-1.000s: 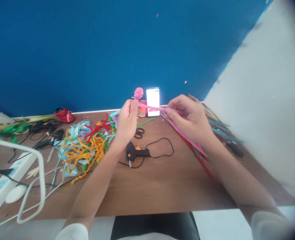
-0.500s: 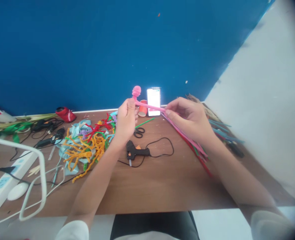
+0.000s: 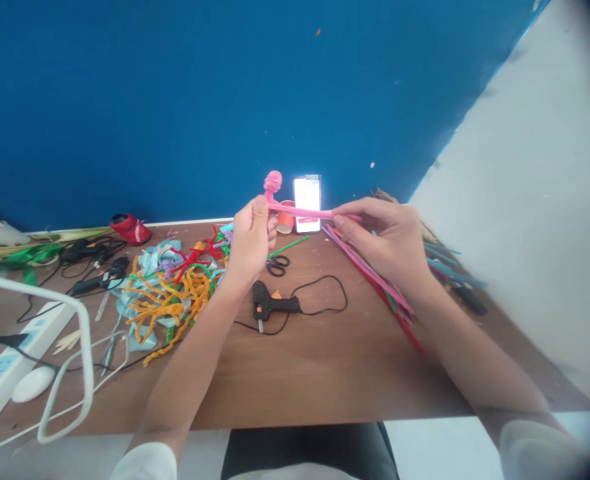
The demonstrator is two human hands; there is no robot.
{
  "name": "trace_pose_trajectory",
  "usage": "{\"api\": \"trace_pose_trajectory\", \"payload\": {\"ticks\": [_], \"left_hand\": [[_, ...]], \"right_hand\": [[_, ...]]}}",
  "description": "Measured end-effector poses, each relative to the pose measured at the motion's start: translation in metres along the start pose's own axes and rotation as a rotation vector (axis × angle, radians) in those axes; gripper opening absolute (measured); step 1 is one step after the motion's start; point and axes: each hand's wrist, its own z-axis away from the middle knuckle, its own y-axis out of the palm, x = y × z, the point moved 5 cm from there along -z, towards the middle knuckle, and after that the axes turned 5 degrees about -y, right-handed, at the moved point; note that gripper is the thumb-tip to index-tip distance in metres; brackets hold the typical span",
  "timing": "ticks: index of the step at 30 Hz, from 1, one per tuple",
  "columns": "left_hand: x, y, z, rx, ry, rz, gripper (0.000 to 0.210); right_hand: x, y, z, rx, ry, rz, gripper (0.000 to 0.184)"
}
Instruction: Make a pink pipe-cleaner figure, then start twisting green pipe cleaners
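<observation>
A pink pipe cleaner (image 3: 302,212) stretches almost level between my two hands, above the back of the table. My left hand (image 3: 251,239) is closed on its left end, where a coiled pink knob (image 3: 273,181) of the same fuzzy material sticks up over the thumb. Thumb and fingers of my right hand (image 3: 382,233) pinch the right part of the pipe cleaner. Behind it stand a lit phone (image 3: 308,203) and an orange-red paper cup (image 3: 285,219). Pink and red pipe cleaners (image 3: 375,275) lie on the table below my right hand.
A black glue gun (image 3: 275,303) with its cable lies mid-table, near black scissors (image 3: 277,266). Orange pipe cleaners (image 3: 167,300) and blue ribbon heap up at left. A white power strip (image 3: 19,357) and a white tubular frame (image 3: 85,353) occupy the left front.
My right hand has shifted slightly right and down along the pink pipe cleaner, and a bit of it now shows past the fingertips. My left hand has barely moved.
</observation>
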Motion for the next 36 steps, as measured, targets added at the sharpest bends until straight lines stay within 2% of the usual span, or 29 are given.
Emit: {"api": "trace_pose_trajectory", "payload": {"ticks": [7,12,15,17,22,26,28,32,36], "left_hand": [[-0.004,0.0,0.003,-0.015,-0.009,0.008,0.046],[-0.001,-0.001,0.005,-0.017,0.003,-0.09,0.044],[-0.003,-0.005,0.005,-0.071,0.09,-0.231,0.044],[-0.005,-0.007,0.006,-0.104,0.151,-0.307,0.043],[-0.013,-0.002,0.009,-0.14,0.28,-0.538,0.038],[-0.013,0.013,0.014,-0.031,0.363,-0.646,0.036],[-0.01,0.02,0.016,0.046,0.387,-0.651,0.036],[-0.004,0.027,0.018,0.139,0.381,-0.619,0.037],[-0.001,0.027,0.018,0.146,0.341,-0.576,0.038]], "right_hand": [[-0.007,-0.007,-0.003,-0.083,0.057,-0.133,0.006],[-0.001,-0.015,-0.002,-0.175,-0.072,0.056,0.009],[-0.001,-0.017,-0.002,-0.174,-0.136,0.152,0.013],[-0.005,-0.015,-0.005,-0.127,-0.151,0.179,0.015],[-0.015,0.001,-0.011,0.1,-0.228,0.329,0.015],[-0.014,0.017,-0.008,0.314,-0.166,0.244,0.037],[-0.011,0.024,-0.003,0.391,-0.12,0.157,0.039],[-0.011,0.034,0.002,0.418,-0.084,0.023,0.033],[-0.016,0.036,0.003,0.356,-0.031,-0.08,0.029]]}}
